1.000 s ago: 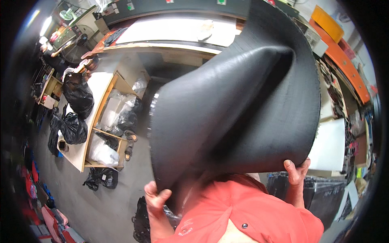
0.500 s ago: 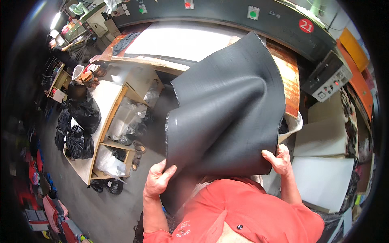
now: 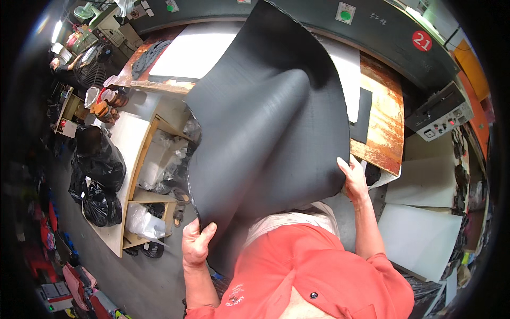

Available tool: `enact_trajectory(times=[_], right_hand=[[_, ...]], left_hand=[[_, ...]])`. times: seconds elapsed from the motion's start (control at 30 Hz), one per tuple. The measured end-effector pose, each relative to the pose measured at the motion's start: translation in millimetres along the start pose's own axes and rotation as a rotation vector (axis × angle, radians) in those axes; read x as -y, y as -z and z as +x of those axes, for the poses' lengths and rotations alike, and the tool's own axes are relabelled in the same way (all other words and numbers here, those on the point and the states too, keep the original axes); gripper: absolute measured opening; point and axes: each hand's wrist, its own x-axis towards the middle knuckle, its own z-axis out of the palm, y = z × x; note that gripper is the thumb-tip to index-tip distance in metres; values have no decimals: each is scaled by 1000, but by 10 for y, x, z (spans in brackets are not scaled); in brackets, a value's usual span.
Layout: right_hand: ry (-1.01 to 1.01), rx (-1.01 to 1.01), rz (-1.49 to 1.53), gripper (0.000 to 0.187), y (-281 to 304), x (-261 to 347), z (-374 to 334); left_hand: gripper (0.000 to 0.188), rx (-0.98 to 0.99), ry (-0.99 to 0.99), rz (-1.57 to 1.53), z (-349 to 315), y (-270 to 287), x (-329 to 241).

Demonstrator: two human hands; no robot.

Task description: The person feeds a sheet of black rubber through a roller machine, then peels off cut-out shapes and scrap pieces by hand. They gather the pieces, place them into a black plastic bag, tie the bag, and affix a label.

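Observation:
A large, bendy black sheet [image 3: 265,122], like rubber or leather, is held up in front of me, with a raised fold running through its middle. My left hand [image 3: 196,243] pinches its lower left edge, thumb on the face turned to me. On the opposite side, my right hand [image 3: 353,181] grips the lower right edge, its other fingers hidden behind the sheet. The far end of the sheet rises over a worn wooden worktable [image 3: 383,119], covering part of the white board [image 3: 196,50] that lies there.
Left of me stands a shelf unit [image 3: 133,127] with clear plastic bags inside and black bags [image 3: 101,159] on top. A control box [image 3: 438,111] sits right of the table. Pale panels [image 3: 422,239] lean at the right. A dark machine beam [image 3: 366,32] spans behind the table.
The sheet has risen and shifted left, its far end now higher over the table. Both hands have moved slightly left, the right one also upward, still gripping its edges. My view has turned slightly.

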Motion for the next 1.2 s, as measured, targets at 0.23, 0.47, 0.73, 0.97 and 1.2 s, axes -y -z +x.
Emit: enact_trajectory(times=[0.23, 0.47, 0.73, 0.97, 1.2], right_hand=[[18, -232, -202, 32, -621, -199, 235], [77, -298, -16, 26, -1660, -322, 348], [21, -462, -145, 29, -2818, -310, 504], [161, -433, -355, 28, -2779, -77, 1349], [-28, -536, -353, 45, -2472, 636, 3546]], left_hand=[[35, -100, -30, -18, 876, 798, -137], [35, 35, 119, -250, 2267, 1997, -251], [34, 70, 213, -132, 3366, 3070, -350], [35, 119, 89, 198, 4635, 3134, -301], [44, 15, -114, 653, 6188, 2794, -472]])
